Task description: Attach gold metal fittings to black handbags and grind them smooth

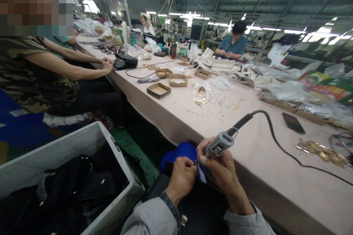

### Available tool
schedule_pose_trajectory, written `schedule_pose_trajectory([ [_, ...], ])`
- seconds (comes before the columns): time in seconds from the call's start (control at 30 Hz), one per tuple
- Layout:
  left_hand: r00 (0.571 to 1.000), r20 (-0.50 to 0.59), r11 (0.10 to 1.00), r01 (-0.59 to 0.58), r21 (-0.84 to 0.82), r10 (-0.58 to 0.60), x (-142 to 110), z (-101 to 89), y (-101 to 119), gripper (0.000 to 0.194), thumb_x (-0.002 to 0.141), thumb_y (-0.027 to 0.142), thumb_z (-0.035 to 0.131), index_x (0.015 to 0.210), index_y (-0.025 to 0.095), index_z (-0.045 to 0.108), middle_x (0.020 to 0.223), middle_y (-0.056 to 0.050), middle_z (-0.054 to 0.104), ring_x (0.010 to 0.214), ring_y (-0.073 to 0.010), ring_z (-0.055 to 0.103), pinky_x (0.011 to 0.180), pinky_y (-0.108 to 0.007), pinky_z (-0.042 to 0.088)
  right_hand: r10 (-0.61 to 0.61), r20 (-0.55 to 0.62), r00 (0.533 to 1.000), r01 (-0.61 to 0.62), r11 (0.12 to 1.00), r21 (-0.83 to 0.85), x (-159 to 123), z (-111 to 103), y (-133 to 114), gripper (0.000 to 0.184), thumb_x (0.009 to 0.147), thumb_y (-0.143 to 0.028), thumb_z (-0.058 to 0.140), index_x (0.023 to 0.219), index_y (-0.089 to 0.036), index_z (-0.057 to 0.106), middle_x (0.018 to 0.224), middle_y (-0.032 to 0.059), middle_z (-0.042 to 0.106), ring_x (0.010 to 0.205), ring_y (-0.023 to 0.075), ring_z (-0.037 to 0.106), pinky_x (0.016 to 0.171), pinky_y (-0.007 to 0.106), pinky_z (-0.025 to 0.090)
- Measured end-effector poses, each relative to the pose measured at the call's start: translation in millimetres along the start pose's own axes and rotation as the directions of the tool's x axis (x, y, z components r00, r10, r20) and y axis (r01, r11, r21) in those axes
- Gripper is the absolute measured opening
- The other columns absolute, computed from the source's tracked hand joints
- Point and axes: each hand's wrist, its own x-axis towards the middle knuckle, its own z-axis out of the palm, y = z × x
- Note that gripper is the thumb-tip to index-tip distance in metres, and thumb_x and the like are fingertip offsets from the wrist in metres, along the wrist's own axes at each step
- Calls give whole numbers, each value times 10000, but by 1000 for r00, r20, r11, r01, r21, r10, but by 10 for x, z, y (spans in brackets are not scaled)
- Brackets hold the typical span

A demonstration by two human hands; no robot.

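Observation:
In my right hand (pixel 223 167) is a grey electric screwdriver (pixel 219 143), held tilted, its cord leaving the upper end and its tip pointing down toward my left hand. My left hand (pixel 182 176) is closed in a pinch on a small metal fitting (pixel 196 167), right by the screwdriver's tip. Fingers partly cover the fitting, so its exact shape is unclear. Across my lap lies a black leather bag (pixel 205 205), with a gold-coloured clasp (pixel 183 220) on it near my left sleeve.
A grey crate (pixel 121 158) of black bags stands at my left. On the long table (pixel 176 114) are small cardboard boxes (pixel 159 90), loose screws, gold fittings (pixel 321 150), a phone (pixel 293 122) and a cord. A co-worker's hands (pixel 107 64) touch another black bag (pixel 125 61).

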Motion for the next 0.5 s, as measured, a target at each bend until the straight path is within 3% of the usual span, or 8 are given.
schedule_pose_trajectory([
  [0.3,997,36,997,-67,-29,68,17,-3,-98,90,728,206,588,656,160,617,552,19,543,502,-117,446,506,-254,291,96,225,970,-122,987,106,129,-79,-130,189,826,-324,735,880,-202,601,799,11,552,706,166,493,624,296,419],
  [0.37,996,30,996,-80,-27,80,7,0,-94,91,727,203,583,651,162,610,567,13,550,522,-122,461,519,-258,304,97,152,984,-109,992,70,144,-59,-118,159,829,-299,719,883,-196,611,799,10,562,699,159,490,627,295,413],
  [0.43,997,22,997,-70,-16,71,-3,9,-95,82,713,190,584,640,161,606,569,11,551,522,-121,459,520,-259,302,85,-31,996,-84,996,6,133,-12,-59,127,836,-275,704,886,-191,624,794,9,580,703,158,505,646,300,421],
  [0.5,999,4,999,-50,-2,50,-9,17,-102,83,710,188,590,638,156,615,561,12,548,514,-118,452,515,-257,296,47,-240,970,-61,997,-51,94,47,26,132,836,-278,709,909,-191,641,800,13,610,712,167,538,672,312,447],
])
